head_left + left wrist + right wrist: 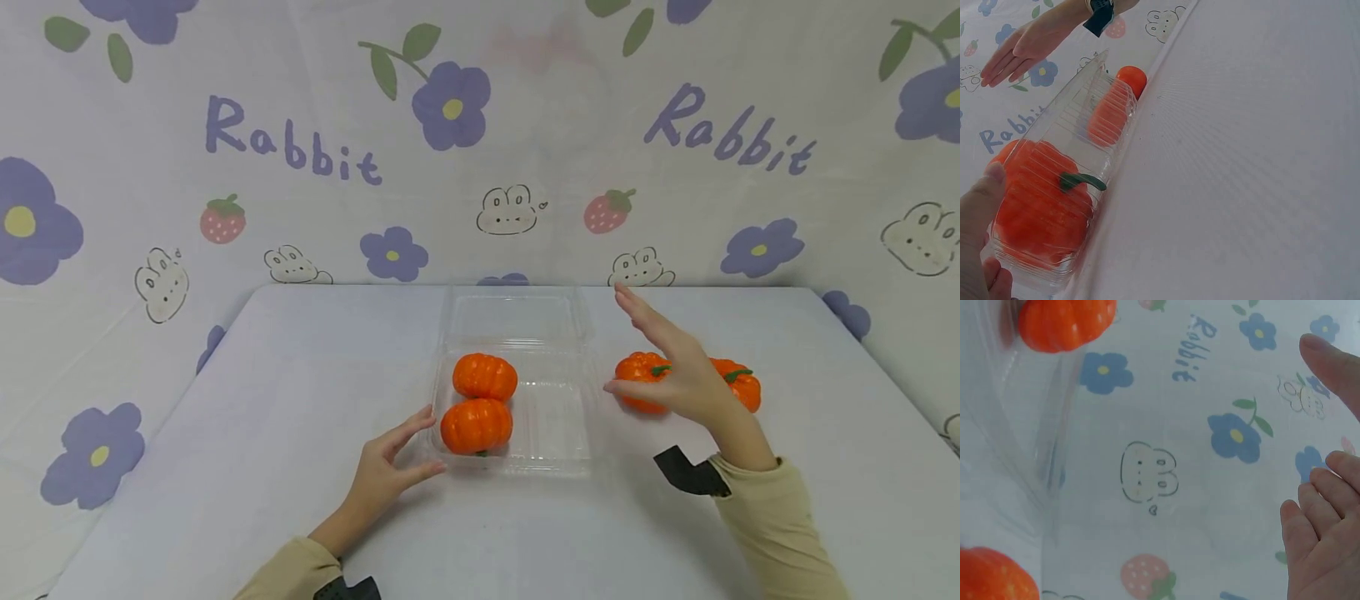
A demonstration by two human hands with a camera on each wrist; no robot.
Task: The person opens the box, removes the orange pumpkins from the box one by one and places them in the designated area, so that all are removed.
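A clear plastic container (551,421) with its lid (517,319) folded back lies in the middle of the white table. Inside, along its left side, two orange toy pumpkins (485,377) sit one behind the other; the front one (1041,206) shows its green stem through the wall. My left hand (386,462) spans the container's front left corner, index fingertip at the side wall and thumb at the front. My right hand (686,379) is raised with thumb and fingers spread, holding nothing. It partly hides two more pumpkins (738,385) standing right of the container.
Behind the table (322,358) hangs a white cloth (555,150) printed with flowers, rabbits and strawberries. The table's far edge runs close behind the lid. A black strap (690,472) pokes out from the right sleeve.
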